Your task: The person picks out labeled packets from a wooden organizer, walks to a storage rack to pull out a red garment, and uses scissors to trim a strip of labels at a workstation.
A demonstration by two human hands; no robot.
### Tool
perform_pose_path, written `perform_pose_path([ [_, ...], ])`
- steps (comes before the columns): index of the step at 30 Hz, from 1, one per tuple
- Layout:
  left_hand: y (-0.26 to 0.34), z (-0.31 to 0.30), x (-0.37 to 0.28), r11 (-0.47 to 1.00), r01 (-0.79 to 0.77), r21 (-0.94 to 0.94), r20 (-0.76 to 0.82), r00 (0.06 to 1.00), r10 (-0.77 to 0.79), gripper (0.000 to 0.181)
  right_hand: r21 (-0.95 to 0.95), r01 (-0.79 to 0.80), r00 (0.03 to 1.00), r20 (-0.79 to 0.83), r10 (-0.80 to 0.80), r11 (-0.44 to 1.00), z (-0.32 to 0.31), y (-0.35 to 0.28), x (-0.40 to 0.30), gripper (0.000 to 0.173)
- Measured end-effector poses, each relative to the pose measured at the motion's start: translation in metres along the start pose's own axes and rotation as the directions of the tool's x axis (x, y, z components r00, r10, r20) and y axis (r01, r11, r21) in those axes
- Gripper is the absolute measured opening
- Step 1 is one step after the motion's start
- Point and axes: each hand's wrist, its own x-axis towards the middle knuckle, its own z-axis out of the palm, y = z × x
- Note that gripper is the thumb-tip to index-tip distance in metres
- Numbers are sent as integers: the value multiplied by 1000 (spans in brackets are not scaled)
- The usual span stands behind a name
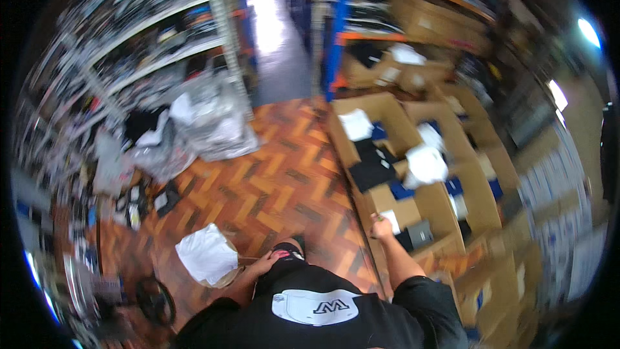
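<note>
My right hand [382,228] is at the near left edge of a long cardboard box [441,218], its fingers curled. Blur hides whether it grips the edge or a small thing. Close by inside that box lie a white folded item [390,221] and a grey one [419,233]. Low in front of my body, my left hand [265,262] is by my leg, next to a small pink and black thing [282,254]; whether it holds this cannot be made out. Left of that hand, a white cloth-like bundle [207,254] sits on a round support.
Other open cardboard boxes [477,150] hold folded black, white and blue items. Plastic-wrapped bundles [213,121] lie on the herringbone wood floor [290,174] before a loaded metal rack [160,19]. A blue and orange rack [339,34] flanks an aisle [278,43]. A black wheel-like object [156,300] is lower left.
</note>
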Motion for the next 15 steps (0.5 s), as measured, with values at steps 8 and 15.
perform_pose_path([
  [8, 75, -179, 199, 924, 379, 45, 402, 840, -364, 61, -403, 273, 912, -180, -368, 873, 104, -164, 235, 50],
  [15, 137, -325, 382, 853, 394, 341, 129, 880, -458, 53, -620, -89, 979, 89, 183, 780, 185, -161, 318, 52],
])
